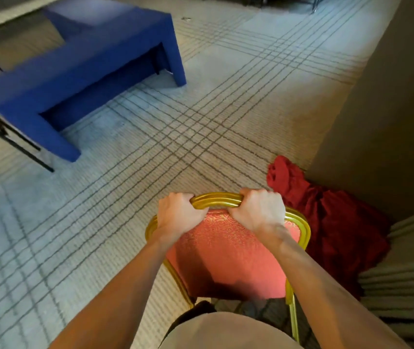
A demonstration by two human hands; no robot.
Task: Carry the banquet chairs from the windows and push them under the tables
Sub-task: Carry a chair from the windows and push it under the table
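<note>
- Banquet chair [228, 250]: positioned directly in front of the person, low centre of the view, over the striped carpet [150, 152]. Whether its legs touch the floor cannot be told.
- Left hand [178, 214]: fingers fully curled over the top rail of the chair back, left of centre.
- Right hand [260, 210]: fingers wrapped closed on the same rail, right of centre. The two hands sit near each other on the crest.
- Step in hand, as judged: transport. The chair is gripped by its back and faces the open floor.
- Destination, as judged: the table with the blue cover [82, 69], well apart at upper left, with an open recess along its near side.
- Next move calls for: steering left across the carpet, squaring the chair to the recess, and keeping clear of the red cloth [326, 222] heaped just beside the chair on the right.
- Appearance: gold-coloured ribbed metal frame, arched top, salmon-red patterned upholstery, slim gold legs partly visible below.
</note>
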